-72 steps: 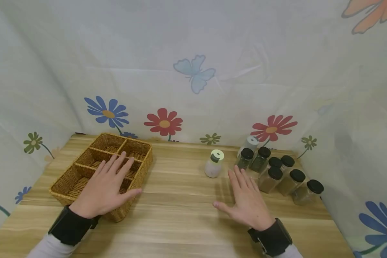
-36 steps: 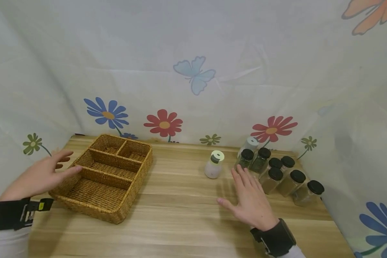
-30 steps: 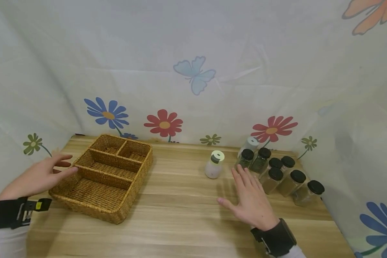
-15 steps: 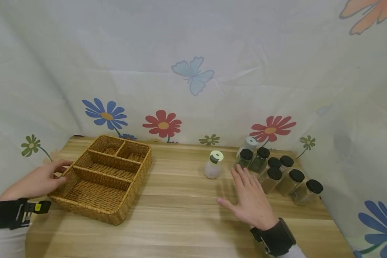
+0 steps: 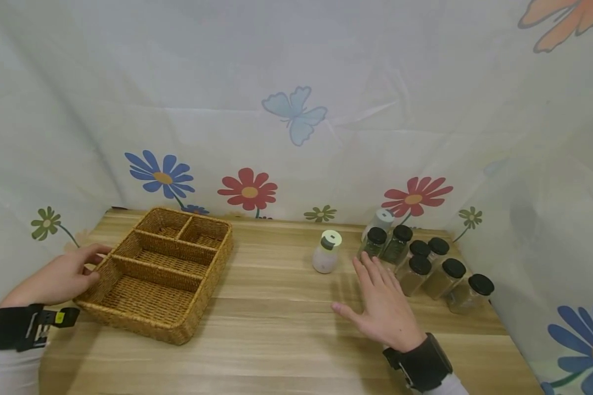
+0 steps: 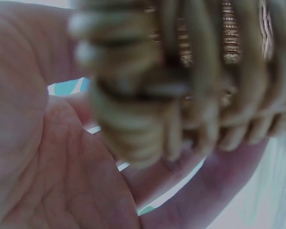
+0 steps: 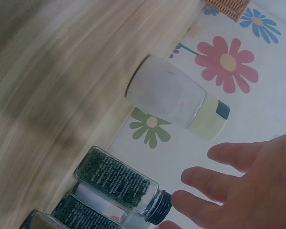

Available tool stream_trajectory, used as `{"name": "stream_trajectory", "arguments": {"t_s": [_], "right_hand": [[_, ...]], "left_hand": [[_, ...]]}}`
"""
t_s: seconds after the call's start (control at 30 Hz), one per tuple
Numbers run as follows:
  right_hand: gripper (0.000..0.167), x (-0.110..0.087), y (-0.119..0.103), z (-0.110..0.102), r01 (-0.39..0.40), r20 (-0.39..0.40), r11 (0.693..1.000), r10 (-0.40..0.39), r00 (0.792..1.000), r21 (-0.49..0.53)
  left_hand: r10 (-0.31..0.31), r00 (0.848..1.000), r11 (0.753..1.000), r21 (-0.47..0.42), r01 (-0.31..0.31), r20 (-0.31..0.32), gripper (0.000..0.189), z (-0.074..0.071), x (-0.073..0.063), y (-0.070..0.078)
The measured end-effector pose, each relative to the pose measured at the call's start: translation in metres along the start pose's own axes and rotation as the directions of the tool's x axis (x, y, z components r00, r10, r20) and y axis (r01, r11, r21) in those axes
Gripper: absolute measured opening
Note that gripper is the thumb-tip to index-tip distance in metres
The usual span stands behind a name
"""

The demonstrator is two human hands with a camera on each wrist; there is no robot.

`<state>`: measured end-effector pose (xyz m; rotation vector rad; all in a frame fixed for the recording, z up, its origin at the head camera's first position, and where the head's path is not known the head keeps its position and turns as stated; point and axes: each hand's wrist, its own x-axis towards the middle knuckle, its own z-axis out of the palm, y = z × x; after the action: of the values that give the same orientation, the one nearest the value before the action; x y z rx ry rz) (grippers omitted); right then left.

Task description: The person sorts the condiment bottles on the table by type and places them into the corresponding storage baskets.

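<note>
A wicker basket (image 5: 153, 296) with several compartments stands at the left of the table. My left hand (image 5: 61, 277) grips its left rim, thumb on the inner side and fingers outside. Close up in the left wrist view, the woven rim (image 6: 133, 109) lies between palm and fingers. My right hand (image 5: 385, 307) hovers over the table with fingers spread, holding nothing. Closest to it are a white shaker bottle with a pale yellow-green cap (image 5: 326, 258) and a black-capped glass jar of dried green herbs (image 7: 119, 181).
Several black-capped spice jars (image 5: 440, 280) stand grouped at the right. Behind them is a second shaker bottle with a pale blue cap (image 5: 382, 219). A white flowered curtain (image 5: 296, 55) encloses the wooden table (image 5: 277, 345) at the back and sides.
My left hand has moved from above the basket to its left side and taken hold of the rim there. The right hand and the jars have hardly moved.
</note>
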<state>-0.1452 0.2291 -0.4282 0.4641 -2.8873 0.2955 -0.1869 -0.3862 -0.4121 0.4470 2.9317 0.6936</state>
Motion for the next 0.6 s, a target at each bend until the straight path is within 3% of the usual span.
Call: {"name": "stream_trajectory", "arguments": {"t_s": [0.3, 0.6], "right_hand": [[0.107, -0.002, -0.002, -0.002, -0.001, -0.004, 1.0, 0.001, 1.0, -0.005], [0.105, -0.001, -0.003, -0.007, 0.003, -0.008, 1.0, -0.003, 1.0, -0.005]], "left_hand": [[0.026, 0.999, 0.999, -0.023, -0.025, 0.025, 0.05, 0.001, 0.005, 0.003], [0.05, 0.997, 0.998, -0.038, -0.048, 0.055, 0.05, 0.005, 0.006, 0.021]]}}
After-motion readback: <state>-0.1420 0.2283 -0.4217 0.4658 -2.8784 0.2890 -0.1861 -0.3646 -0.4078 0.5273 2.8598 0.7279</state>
